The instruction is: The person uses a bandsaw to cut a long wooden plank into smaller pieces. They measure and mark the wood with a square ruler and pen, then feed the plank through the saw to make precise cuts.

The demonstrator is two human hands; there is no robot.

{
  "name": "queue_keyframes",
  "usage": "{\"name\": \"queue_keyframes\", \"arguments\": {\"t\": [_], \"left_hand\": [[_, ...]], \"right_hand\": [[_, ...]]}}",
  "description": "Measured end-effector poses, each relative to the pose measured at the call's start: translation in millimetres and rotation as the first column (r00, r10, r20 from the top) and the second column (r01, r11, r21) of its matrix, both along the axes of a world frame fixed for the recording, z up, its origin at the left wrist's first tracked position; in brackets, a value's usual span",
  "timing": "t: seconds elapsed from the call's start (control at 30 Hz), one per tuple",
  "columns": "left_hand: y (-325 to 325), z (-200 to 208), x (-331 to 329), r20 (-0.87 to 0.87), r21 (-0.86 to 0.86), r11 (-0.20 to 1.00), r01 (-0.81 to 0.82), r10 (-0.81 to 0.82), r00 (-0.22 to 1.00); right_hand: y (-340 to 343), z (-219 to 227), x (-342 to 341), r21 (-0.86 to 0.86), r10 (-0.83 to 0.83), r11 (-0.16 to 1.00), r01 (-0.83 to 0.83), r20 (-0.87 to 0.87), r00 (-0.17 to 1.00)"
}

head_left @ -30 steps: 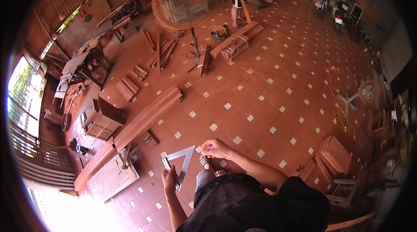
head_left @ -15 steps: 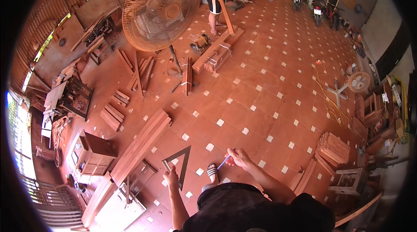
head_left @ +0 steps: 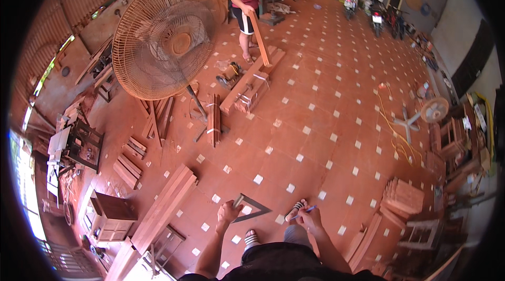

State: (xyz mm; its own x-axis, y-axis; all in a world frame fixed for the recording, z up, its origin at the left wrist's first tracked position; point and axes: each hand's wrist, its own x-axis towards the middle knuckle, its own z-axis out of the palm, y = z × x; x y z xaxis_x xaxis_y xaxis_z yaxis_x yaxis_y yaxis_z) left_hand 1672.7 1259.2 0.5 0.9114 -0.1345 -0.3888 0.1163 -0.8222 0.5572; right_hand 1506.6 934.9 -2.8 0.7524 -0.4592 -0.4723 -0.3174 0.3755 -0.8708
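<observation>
Triangular square and blue pen carried over the tiled floor

The left hand is clamped on the square's near-left corner, letting it hang clear; the right hand pinches the pen (tip pointing left), probably kept ready for marking. Long boards lie left; a big fan stands far.
</observation>
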Motion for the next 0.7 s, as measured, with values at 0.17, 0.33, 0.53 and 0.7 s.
{"name": "queue_keyframes", "arguments": {"t": [0.17,0.33,0.53,0.7], "left_hand": [[-115,16,33,0.018,0.122,0.958,0.260,-0.264,0.964],[-269,45,78,0.048,-0.056,0.875,0.481,-0.479,0.876],[-430,42,118,0.032,-0.592,0.621,0.514,-0.619,0.784],[-561,37,152,-0.217,-0.763,0.523,0.379,-0.760,0.612]], "right_hand": [[-95,1,38,-0.125,0.130,0.981,-0.146,-0.133,0.983],[-207,2,75,-0.420,0.053,0.907,-0.022,0.062,0.997],[-290,50,86,-0.695,0.147,0.705,-0.143,-0.055,0.988],[-341,68,91,-0.756,-0.204,0.643,-0.123,-0.325,0.923]]}}
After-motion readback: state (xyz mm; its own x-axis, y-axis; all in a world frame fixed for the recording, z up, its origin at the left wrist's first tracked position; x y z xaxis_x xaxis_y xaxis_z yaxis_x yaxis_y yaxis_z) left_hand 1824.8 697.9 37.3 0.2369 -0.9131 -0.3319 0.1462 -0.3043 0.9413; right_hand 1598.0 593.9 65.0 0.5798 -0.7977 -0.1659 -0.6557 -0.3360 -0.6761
